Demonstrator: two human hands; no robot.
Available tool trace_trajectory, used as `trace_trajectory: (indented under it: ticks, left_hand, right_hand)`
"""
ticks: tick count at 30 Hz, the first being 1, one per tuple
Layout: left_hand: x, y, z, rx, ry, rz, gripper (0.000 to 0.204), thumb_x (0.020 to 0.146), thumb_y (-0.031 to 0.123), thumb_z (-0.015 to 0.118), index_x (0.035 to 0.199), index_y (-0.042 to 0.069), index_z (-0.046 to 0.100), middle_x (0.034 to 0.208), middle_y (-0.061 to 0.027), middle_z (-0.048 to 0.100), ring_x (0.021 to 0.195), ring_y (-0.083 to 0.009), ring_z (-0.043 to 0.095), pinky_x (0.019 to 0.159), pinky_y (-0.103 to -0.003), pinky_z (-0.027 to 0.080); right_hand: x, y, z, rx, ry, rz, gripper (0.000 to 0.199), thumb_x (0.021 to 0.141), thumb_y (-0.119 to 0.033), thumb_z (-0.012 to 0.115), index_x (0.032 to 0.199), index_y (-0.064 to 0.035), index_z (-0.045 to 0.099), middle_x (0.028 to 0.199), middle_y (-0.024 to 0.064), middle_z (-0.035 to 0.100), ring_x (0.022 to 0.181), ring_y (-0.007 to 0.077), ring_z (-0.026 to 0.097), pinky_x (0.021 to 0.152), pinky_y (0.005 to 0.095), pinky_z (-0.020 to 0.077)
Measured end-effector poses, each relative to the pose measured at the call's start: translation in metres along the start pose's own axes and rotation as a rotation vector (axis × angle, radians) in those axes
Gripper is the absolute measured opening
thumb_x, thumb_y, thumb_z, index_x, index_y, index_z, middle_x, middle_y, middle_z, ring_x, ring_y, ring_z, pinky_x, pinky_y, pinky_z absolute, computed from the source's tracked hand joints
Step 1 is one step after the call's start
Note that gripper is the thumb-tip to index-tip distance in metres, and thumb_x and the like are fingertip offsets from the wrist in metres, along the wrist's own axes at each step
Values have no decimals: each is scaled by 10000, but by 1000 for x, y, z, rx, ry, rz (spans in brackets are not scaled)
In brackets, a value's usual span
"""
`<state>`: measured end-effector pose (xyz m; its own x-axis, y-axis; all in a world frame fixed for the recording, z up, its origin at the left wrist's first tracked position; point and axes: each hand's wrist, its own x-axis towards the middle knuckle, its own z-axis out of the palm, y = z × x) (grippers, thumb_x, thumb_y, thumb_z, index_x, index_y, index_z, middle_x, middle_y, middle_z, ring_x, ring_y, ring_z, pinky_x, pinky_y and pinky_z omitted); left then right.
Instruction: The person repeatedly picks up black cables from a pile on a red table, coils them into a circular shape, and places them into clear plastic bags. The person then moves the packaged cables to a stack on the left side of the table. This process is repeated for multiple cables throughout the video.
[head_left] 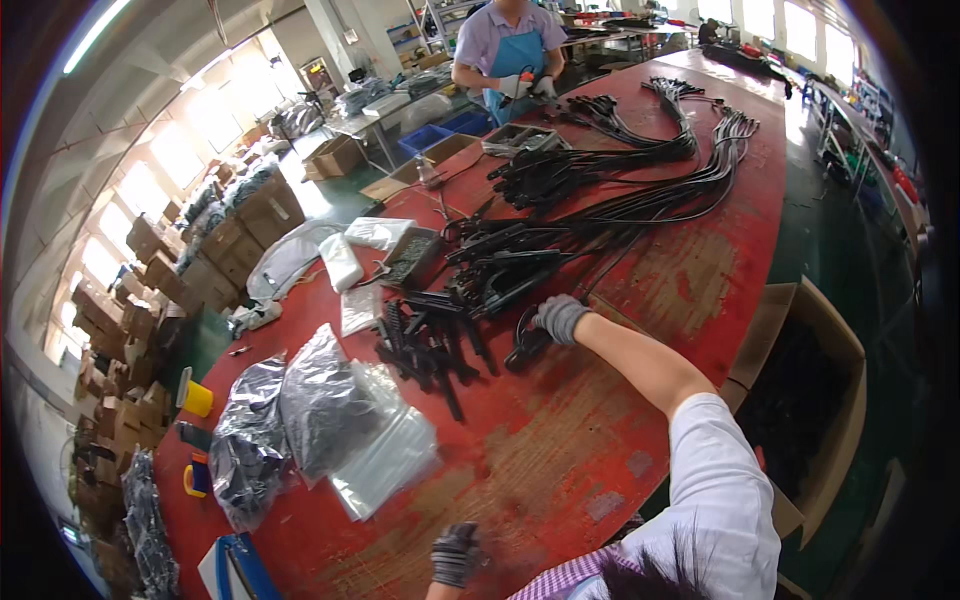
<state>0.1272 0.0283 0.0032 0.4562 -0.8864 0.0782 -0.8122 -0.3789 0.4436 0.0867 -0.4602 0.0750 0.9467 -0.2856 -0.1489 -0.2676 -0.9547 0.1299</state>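
**Gloved right hand gripping a black cable part on the red tabletop**

The person's right hand (560,317), wearing a grey glove, is reaching out across the red tabletop (620,400) and closing around a curved black cable piece (527,347), which is lying on the tabletop just beside a heap of short black parts (430,345). The left hand (455,553), also gloved, is resting low at the near edge of the tabletop; it appears loosely curled, though whether it is holding anything cannot be told from this angle. Beyond the right hand, long bundles of black cables (600,200) are stretching toward the far end. To the left, 2 or more clear plastic bags (330,410) of dark parts are lying flat. An open cardboard box (810,400) is standing beside the tabletop on the right. At the far end, another person in a blue apron (510,50) is working with gloved hands.
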Motion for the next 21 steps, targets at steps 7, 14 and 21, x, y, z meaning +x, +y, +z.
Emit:
trace_trajectory:
  ticks: [7, 14, 21]
  left_hand:
    - [113, 38, -26, -564, -12, -77, 229, 808, 88, 596, 1030, 31, 594, 933, -104, 631, 874, -199, 603, 782, -311, 470]
    - [125, 131, -9, -1190, -915, -289, 347, 887, 168, 541, 1201, 34, 479, 790, -11, 558, 631, -108, 532, 564, -255, 444]
    - [48, 99, -95, -1305, -684, -938, 189, 897, 293, 517, 845, 112, 522, 620, 26, 400, 485, -84, 363, 428, -235, 290]
  right_hand:
    - [-156, -130, -8, 321, 281, -599, 112, 769, -207, 534, 778, -126, 611, 666, 88, 622, 605, 278, 620, 496, 396, 483]
    - [-201, -338, -8, 595, 420, -916, 120, 682, -195, 571, 704, -81, 600, 687, 83, 601, 619, 249, 594, 506, 386, 448]
    - [-184, -375, -24, 810, 596, -936, 186, 695, -265, 567, 673, -80, 585, 732, 74, 603, 670, 248, 581, 591, 377, 452]
